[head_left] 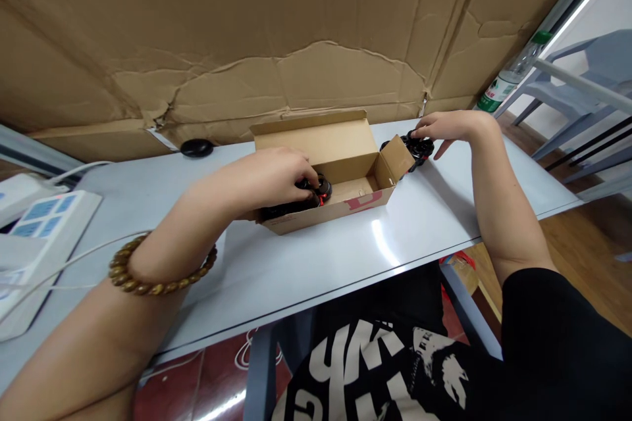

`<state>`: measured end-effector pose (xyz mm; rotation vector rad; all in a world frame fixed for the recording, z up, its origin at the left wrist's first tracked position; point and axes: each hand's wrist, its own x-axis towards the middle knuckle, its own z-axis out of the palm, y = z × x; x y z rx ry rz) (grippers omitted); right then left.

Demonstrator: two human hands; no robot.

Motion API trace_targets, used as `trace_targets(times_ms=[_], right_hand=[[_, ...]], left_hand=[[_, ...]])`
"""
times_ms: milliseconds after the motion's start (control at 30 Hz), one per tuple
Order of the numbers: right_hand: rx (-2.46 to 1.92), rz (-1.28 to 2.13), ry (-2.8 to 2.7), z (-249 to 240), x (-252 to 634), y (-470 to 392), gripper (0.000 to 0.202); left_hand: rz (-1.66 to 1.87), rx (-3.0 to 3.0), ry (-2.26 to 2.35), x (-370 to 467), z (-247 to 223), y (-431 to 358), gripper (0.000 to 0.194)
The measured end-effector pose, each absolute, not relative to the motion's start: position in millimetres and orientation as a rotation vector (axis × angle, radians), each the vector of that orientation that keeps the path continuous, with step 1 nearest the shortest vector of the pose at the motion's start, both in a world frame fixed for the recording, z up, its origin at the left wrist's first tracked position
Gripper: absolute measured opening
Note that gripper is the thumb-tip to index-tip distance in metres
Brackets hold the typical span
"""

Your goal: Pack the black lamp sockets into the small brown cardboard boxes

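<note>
An open cardboard box point(336, 210) lies on the light table point(276, 276), its long lid folded back and its right end flap up. Inside its left part are black items with a bit of red point(324, 189). My left hand point(286, 174) reaches into that part, its fingers closed on a black item there. Right of the box is a bundle of black coiled items point(419, 148), partly hidden by the flap. My right hand point(442, 130) is at this bundle, thumb apart from the fingers, fingertips touching its top; whether it grips any is unclear.
A large cardboard sheet point(296, 26) stands behind the table. A black oval object point(196, 148) lies near the back edge. White power strips point(44, 237) with cables are at the left. A bottle with a green cap point(513, 75) stands at the right, near a grey chair point(587, 85).
</note>
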<state>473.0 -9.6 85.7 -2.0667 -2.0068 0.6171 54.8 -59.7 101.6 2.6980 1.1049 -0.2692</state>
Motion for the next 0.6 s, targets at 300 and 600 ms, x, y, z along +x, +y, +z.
trace_targets(times_ms=[300, 600], right_hand=[[-1.433, 0.168, -1.889, 112, 398, -61, 0.044], [-1.173, 1.03, -1.865, 91, 311, -128, 0.071]], left_hand=[[0.128, 2.794, 0.825, 40, 109, -45, 0.037], [0.958, 2.929, 0.843, 56, 125, -80, 0.037]])
